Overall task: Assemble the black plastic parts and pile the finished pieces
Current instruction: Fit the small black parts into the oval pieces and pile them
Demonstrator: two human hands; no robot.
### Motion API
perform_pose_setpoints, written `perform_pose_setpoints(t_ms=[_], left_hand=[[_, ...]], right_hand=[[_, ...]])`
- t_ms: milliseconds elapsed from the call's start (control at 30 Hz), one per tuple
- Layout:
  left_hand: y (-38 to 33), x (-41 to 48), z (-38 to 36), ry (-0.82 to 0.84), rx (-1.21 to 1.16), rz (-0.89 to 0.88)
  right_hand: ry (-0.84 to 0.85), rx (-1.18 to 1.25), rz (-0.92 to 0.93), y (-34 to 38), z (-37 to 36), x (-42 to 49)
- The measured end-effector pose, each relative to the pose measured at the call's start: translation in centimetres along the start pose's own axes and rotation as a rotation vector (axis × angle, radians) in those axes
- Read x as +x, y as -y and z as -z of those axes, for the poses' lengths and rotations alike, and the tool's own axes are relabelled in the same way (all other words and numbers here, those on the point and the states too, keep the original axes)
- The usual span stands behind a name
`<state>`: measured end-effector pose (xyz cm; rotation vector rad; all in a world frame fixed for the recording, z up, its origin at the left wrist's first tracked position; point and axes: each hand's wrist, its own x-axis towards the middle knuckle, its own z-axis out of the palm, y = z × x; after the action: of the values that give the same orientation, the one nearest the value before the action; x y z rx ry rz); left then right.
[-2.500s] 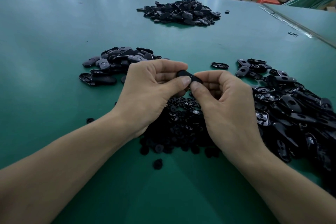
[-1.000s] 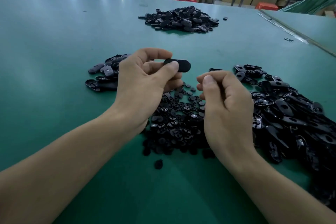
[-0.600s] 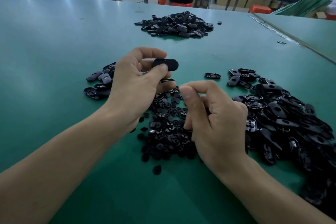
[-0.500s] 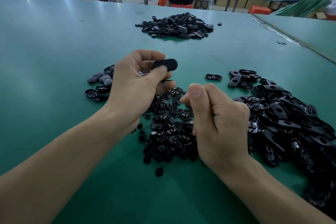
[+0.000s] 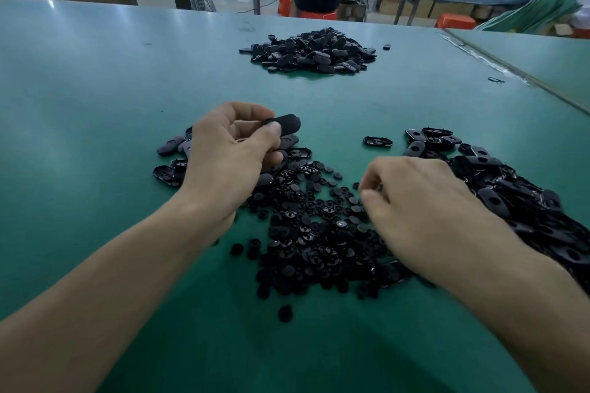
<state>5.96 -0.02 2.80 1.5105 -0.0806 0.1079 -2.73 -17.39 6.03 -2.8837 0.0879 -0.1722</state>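
Table top (image 5: 95, 105): green, smooth, low sheen, soft streaks of reflected light.
Oval piece (image 5: 287, 124) pinched in left hand (image 5: 230, 156): black plastic, matt, fine-grained outer face.
Heap of small round parts (image 5: 319, 233): black plastic, glossy, many pin-point highlights.
Heap of oval shells (image 5: 510, 195) at right: black plastic, hollow faces shiny, outer faces dull.
Small pile (image 5: 172, 153) at left: same plastic, matt grey-black backs, 1 shiny hollow shell at edge.
Far pile (image 5: 313, 51): black plastic, mostly matt.
Boxes (image 5: 447, 8) under far bench: brown cardboard.
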Motion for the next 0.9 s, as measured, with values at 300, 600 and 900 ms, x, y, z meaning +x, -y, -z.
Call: perform_pose_setpoints(t_ms=[300, 600, 900], left_hand=[[0.8, 0.8, 0.6, -0.105, 0.077, -0.061], [1.6, 1.5, 0.8, -0.188, 0.028, -0.018], [0.6, -1.0, -0.4, -0.007, 0.145, -0.188]], right_hand=[[0.314, -0.145, -0.143, -1.1, 1.5, 0.2], [0.38, -0.193, -0.175, -0.7, 2.7, -0.2], [0.324, -0.157, -0.194, -0.7, 2.5, -0.1]])
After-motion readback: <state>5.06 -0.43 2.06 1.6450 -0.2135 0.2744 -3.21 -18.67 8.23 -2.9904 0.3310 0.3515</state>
